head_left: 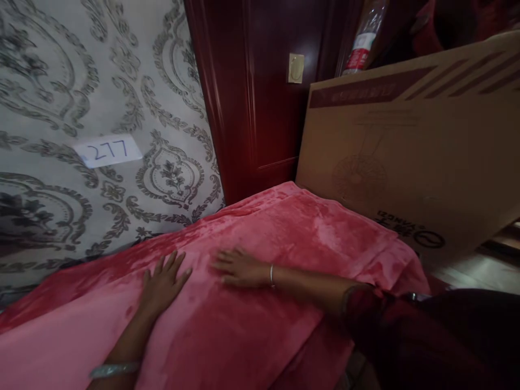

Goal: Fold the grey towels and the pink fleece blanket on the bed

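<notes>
A pink and red plush blanket [227, 330] covers the surface before me, with folds along its far edge and its right end hanging over a corner. My left hand [162, 284] lies flat on it, fingers spread, a wide bangle on the wrist. To the right, my right hand [241, 269] rests palm down on the same blanket, its fingers apart and smeared by motion. A thin bracelet circles that wrist. Neither hand grips anything.
Patterned wallpaper [122, 97] with a paper marked 277 [109, 150] stands at the left. Behind the blanket is a dark red wooden panel [268, 124] with a switch plate [296, 68]. A large cardboard box [426, 146] leans at the right, a plastic bottle [363, 46] behind its top edge.
</notes>
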### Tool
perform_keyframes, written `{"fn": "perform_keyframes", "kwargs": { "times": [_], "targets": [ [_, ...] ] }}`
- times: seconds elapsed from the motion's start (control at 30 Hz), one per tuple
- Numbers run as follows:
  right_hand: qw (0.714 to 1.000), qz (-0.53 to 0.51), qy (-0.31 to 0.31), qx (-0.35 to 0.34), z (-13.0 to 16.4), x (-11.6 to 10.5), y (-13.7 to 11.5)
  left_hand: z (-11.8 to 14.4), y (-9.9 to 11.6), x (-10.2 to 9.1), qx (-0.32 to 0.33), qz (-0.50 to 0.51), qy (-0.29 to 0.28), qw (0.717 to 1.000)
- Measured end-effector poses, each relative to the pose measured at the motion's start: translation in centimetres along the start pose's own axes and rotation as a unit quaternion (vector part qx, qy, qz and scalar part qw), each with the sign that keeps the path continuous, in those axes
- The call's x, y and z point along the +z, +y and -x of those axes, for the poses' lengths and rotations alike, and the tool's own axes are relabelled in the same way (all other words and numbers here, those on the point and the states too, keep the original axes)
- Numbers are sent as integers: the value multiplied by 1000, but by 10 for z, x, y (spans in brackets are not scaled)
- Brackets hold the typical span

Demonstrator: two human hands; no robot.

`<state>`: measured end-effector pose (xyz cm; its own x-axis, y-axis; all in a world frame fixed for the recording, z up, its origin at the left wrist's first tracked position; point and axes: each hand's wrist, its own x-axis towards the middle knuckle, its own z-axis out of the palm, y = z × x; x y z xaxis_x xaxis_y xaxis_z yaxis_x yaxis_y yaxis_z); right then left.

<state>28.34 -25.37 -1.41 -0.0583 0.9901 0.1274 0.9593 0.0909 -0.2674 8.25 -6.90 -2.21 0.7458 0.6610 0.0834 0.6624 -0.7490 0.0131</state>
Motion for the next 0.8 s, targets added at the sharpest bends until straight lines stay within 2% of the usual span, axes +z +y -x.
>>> {"fn": "perform_keyframes", "kwargs": {
  "times": [0.03, 0.07, 0.1, 0.17, 0.2, 0.27, 0.37, 0.47, 0.53, 0.57, 0.6, 0.67, 0.73, 0.8],
  "targets": [
    [1000, -5, 8, -23, 1, -3, -4, 0, 0, -2, -5, 11, -5, 1000],
    [1000, -4, 25, -12, 5, -10, 0, 0, 0, -5, -13, 24, -14, 1000],
    [999, 2, 43, 26, 10, -19, 10, -1, 1, -8, -25, 38, -25, 999],
    [974, 29, 96, 202, 27, -42, 49, -7, 11, -17, -49, 59, -39, 996],
    [960, 37, 107, 257, 37, -52, 73, -12, 22, -21, -53, 64, -36, 996],
    [932, 44, 105, 343, 57, -63, 118, -23, 57, -27, -30, 68, -12, 997],
    [904, 69, 80, 415, 80, -53, 164, -40, 135, -27, 81, 91, -2, 993],
    [898, 125, 69, 417, 90, -28, 182, -48, 210, -12, 130, 102, -19, 986],
    [901, 143, 78, 401, 93, -16, 189, -51, 240, 3, 152, 96, -4, 984],
    [903, 145, 84, 396, 93, -12, 192, -52, 247, 10, 151, 90, 8, 984],
    [904, 145, 88, 392, 94, -10, 194, -53, 248, 16, 147, 81, 18, 986],
    [907, 137, 93, 388, 94, -9, 199, -54, 234, 22, 123, 59, 27, 990],
    [909, 125, 95, 386, 95, -9, 202, -51, 199, 19, 85, 33, 9, 996],
    [909, 114, 101, 387, 95, -9, 203, -39, 148, 8, 29, 9, -26, 999]
  ]
}}
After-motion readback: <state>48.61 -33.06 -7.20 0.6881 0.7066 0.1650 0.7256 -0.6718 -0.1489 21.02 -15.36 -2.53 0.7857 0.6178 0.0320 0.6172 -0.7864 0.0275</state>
